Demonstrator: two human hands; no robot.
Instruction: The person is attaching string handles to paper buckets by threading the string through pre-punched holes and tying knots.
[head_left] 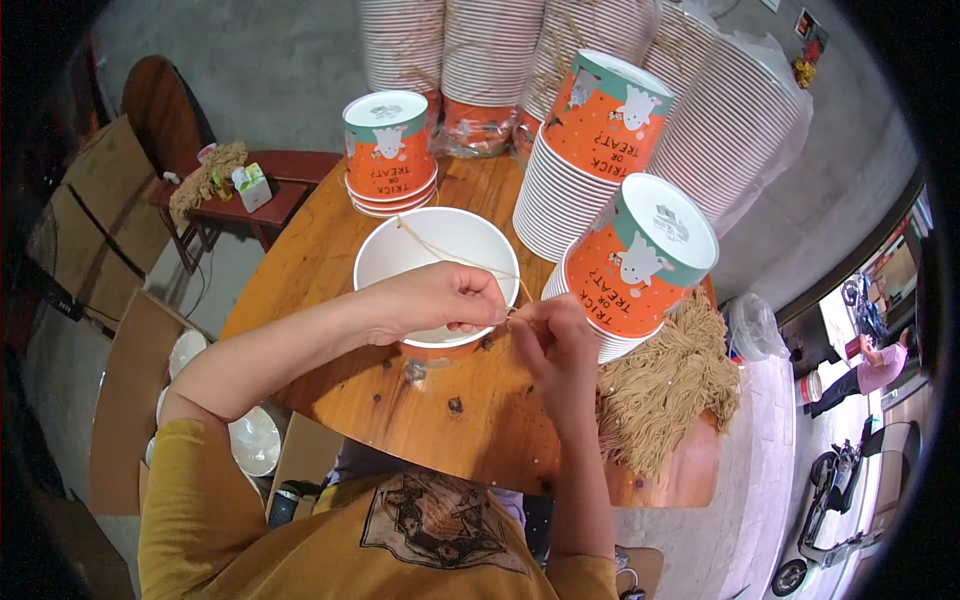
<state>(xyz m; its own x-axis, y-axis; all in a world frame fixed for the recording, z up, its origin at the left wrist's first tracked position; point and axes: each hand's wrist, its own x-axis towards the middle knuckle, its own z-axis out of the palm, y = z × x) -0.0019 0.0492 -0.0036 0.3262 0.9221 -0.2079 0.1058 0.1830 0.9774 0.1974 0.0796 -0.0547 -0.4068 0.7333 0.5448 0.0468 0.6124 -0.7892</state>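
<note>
Over the round wooden table, we work a thin tan twine cord at the near rim of an upright white-lined orange paper bucket. Our left hand pinches the cord with fingers closed narrow; our right hand nips it just beside, thumb against forefinger. To do this well, we judge the cord should be kept taut across the rim and both pinches close together, so it does not slip. Beside us lies a heap of tan cord lengths, with stacks of upturned orange buckets behind. Grey concrete floor surrounds the table; flattened cardboard lies left.
</note>
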